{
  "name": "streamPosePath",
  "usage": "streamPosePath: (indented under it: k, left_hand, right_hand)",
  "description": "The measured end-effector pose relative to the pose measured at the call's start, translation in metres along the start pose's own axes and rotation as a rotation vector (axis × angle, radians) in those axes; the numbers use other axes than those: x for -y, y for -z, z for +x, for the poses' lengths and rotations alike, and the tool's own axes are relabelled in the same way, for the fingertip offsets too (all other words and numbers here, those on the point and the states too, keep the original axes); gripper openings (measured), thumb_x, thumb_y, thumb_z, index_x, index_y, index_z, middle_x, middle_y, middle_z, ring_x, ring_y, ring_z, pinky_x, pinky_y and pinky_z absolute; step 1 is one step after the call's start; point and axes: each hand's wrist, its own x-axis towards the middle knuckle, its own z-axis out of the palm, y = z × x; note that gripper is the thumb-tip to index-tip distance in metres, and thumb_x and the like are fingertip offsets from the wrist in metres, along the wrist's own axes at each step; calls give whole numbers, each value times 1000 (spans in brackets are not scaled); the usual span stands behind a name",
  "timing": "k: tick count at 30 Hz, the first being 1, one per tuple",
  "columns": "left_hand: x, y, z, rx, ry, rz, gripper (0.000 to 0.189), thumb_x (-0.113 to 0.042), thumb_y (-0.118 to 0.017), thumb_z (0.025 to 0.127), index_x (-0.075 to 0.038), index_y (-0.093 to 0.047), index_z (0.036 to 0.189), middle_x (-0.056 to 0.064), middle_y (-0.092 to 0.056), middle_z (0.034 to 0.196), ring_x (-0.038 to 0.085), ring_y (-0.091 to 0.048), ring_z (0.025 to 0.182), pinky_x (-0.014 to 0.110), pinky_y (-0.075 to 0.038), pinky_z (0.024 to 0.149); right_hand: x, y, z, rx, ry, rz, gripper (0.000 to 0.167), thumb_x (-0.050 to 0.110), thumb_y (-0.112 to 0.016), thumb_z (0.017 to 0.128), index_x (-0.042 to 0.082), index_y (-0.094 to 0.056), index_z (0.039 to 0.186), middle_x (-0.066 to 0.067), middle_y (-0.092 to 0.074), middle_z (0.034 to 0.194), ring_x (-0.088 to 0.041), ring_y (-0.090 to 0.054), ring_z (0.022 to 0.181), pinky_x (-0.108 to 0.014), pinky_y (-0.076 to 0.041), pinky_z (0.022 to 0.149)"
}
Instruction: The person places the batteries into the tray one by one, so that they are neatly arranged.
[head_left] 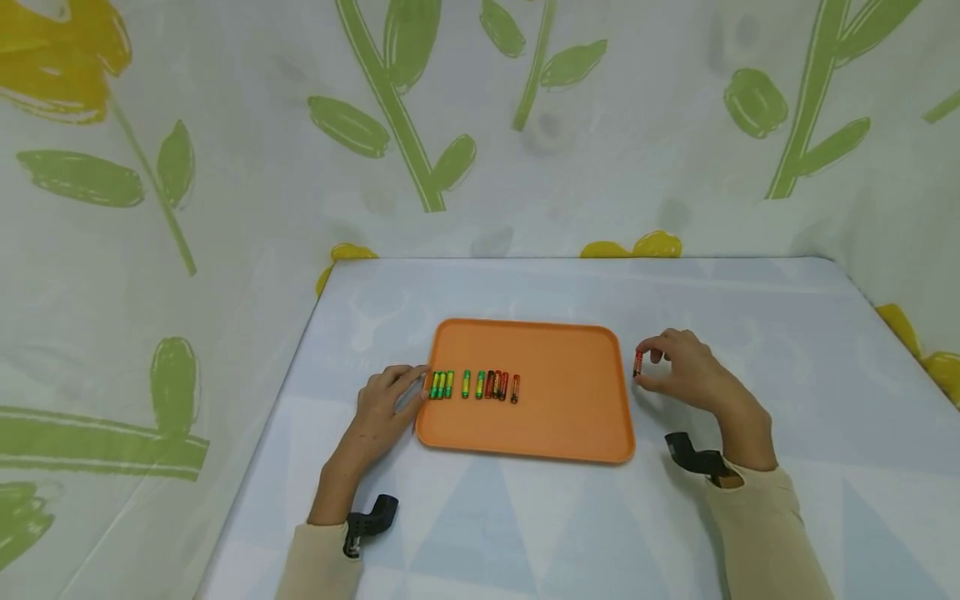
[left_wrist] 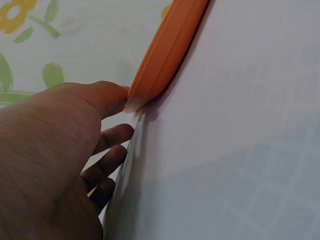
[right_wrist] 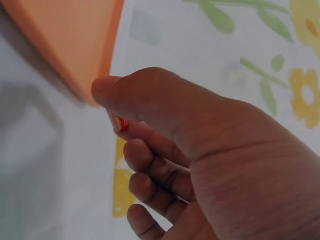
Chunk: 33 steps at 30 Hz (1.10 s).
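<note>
In the head view, my right hand pinches a small red battery between thumb and forefinger, just off the tray's right edge. The right wrist view shows only a red end of that battery below the thumb; the thumb hides the rest. My left hand touches the left rim of the orange tray with thumb and forefinger tips spread apart along it. On the tray lie green-and-yellow batteries at the left and red-and-black batteries beside them, in one upright-facing row. Another red battery lies slightly apart at the row's right end.
A pale patterned cloth covers the table under the tray. Behind and at the left hang white sheets printed with green leaves and yellow flowers. Black wrist-worn devices stick out beside both forearms.
</note>
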Motion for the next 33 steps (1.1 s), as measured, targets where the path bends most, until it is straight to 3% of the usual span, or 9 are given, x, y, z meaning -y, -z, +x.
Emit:
streamPosePath:
  k: [6, 14, 22, 33]
  left_hand:
    - [0, 0, 0, 22, 18, -2, 43, -26, -63, 101, -15, -58, 142, 11, -54, 132, 35, -45, 122, 57, -29, 98]
    - [2, -1, -6, 38, 37, -11, 44, -26, -61, 102, -14, -57, 144, 10, -53, 134, 35, -44, 124, 55, -28, 99]
    - [-1, 2, -3, 12, 14, -2, 43, -25, -62, 101, -14, -58, 142, 10, -54, 133, 35, -45, 122, 55, -29, 97]
    - [-2, 1, -2, 6, 7, -6, 43, -24, -62, 101, -13, -58, 142, 10, -54, 132, 35, -45, 122, 56, -29, 97]
  right_hand:
    - [19, -5, 0, -48, 76, 62, 36, 16, -82, 84, 2, -67, 114, -7, -53, 93, -29, -43, 95, -42, -32, 76]
    - [45, -28, 10, -16, 166, 87, 33, 16, -82, 83, 7, -68, 112, -3, -52, 91, -27, -43, 93, -41, -31, 77]
    - [67, -41, 18, -16, 240, 112, 33, 15, -83, 82, 7, -68, 110, -1, -52, 93, -26, -46, 97, -44, -29, 82]
    - [85, -64, 25, -59, 269, 60, 36, 20, -86, 79, 8, -70, 109, 1, -51, 86, -20, -42, 89, -37, -36, 76]
